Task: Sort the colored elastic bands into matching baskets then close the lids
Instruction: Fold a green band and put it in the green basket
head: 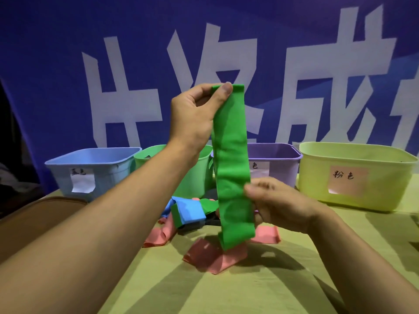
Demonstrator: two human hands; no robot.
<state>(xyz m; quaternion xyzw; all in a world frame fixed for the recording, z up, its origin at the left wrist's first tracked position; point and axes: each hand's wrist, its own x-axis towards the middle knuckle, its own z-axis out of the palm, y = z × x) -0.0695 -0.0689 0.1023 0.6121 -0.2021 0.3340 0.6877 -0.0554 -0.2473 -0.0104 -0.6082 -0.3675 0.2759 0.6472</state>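
Two hands on green band (230, 155): left hand (195, 114) pinching top, right hand (281, 205) gripping lower part, above tabletop pile. Risk: dropping short of green basket (199, 173), snagging pink bands (210, 257).

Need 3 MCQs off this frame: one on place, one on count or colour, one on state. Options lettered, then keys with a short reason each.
1. Where does the green basket stand?
A. between the blue basket and the purple basket
B. far right
C. on the floor

2. How many baskets are in the row?
A. two
B. four
C. six

3. How is the green band held?
A. lying loose on the table
B. already in a basket
C. hanging upright, pinched by both hands

Key:
1 A: it sits between those two.
2 B: blue, green, purple and the yellow-green basket.
3 C: the left hand pinches its top, the right hand grips its lower part.
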